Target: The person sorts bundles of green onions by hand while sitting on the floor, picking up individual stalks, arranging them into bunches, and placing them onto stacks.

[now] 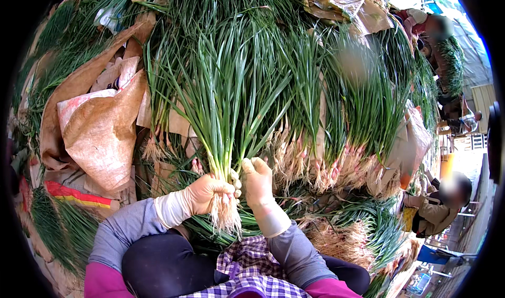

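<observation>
- A bunch of green onions [223,114] stands upright in front of the person, its pale roots [226,214] hanging down over the lap
- The left hand [208,193], in a thin glove, is wrapped tight around the bunch just above the roots
- The right hand [258,182], gloved too, presses against the bunch from the other side, fingers curled on the stalks
- Behind it lies a big pile of green onions [336,114], roots pointing at the person
- Brown sacks [100,135] lie at the pile's left edge
- Another person [442,203] sits at the pile's right edge
</observation>
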Available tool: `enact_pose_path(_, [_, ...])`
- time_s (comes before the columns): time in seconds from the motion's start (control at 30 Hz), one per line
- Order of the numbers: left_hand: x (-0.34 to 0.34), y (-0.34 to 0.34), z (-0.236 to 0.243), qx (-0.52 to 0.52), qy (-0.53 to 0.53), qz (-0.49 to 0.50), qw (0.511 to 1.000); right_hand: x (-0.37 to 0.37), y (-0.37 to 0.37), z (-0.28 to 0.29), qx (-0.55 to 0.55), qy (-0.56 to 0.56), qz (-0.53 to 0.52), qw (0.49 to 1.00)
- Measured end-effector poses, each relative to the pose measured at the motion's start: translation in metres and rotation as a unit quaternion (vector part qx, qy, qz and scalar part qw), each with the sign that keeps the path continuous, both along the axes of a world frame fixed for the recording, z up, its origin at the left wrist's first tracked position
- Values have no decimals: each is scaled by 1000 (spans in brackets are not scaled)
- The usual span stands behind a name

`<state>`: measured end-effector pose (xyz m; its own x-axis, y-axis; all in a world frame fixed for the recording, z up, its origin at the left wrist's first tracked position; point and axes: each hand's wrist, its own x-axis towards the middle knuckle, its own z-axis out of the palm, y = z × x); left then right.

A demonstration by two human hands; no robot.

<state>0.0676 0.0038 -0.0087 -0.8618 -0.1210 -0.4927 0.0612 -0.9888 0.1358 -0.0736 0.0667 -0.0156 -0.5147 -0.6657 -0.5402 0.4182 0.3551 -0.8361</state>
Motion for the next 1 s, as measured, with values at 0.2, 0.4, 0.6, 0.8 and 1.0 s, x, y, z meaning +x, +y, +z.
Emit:
enact_pose_path(0.2, [-5, 3, 39, -18, 99, -29, 995, -67, -7, -11, 214, 561, 176, 780])
enact_pose_path(0.4, [19, -21, -10, 28, -10, 90, 996, -103, 23, 2, 231, 586, 486, 606])
enact_pose_path(0.6, [9, -31, 55, -53, 208, 92, 972, -163, -26, 1, 410, 507, 207, 729])
enact_pose_path(0.8, [16, -33, 58, -240, 183, 89, 949, -175, -30, 45, -37, 245, 50, 967])
enact_pose_path(1.0, [15, -30, 38, -193, 33, 5, 981, -175, -28, 66, 111, 332, 78, 933])
